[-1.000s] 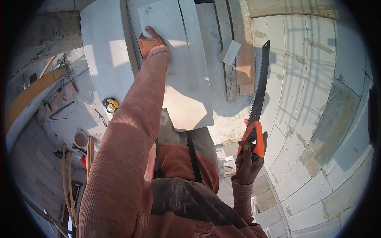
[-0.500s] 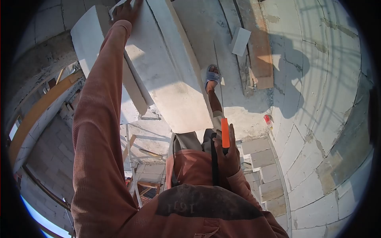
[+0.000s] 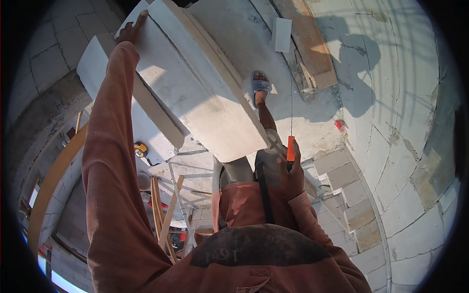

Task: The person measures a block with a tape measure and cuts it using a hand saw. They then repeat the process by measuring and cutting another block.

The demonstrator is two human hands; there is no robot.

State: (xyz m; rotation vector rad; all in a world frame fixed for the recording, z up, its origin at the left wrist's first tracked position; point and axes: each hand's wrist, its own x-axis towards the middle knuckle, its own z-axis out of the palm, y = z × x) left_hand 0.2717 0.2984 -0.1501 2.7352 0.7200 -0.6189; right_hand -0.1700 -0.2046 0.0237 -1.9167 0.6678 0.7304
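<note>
My left hand (image 3: pixel 132 32) lies on the upper left edge of a large pale block (image 3: pixel 195 97), fingers spread. Near my right hip, my right hand (image 3: pixel 293 177) is closed around an orange-handled tool (image 3: pixel 291 149), whose long thin blade points away from me and shows only as a narrow line. This blade is to the right of the big block, apart from it. Left of that block is another pale slab (image 3: pixel 159 113), with a yellow and black tape measure (image 3: pixel 140 149) at its lower end.
My sandalled foot (image 3: pixel 260 87) stands on the dusty floor. A small white block (image 3: pixel 283 35) lies by a brown board (image 3: pixel 312 49). On the right are a red object (image 3: pixel 340 127), a block wall (image 3: pixel 410 141) and stacked blocks (image 3: pixel 342 176). Wooden strips (image 3: pixel 157 205) lean at lower left.
The view has shifted, and the tape measure now shows. My right hand and the orange-handled tool have moved right, away from the big block. My left hand remains on the block.
</note>
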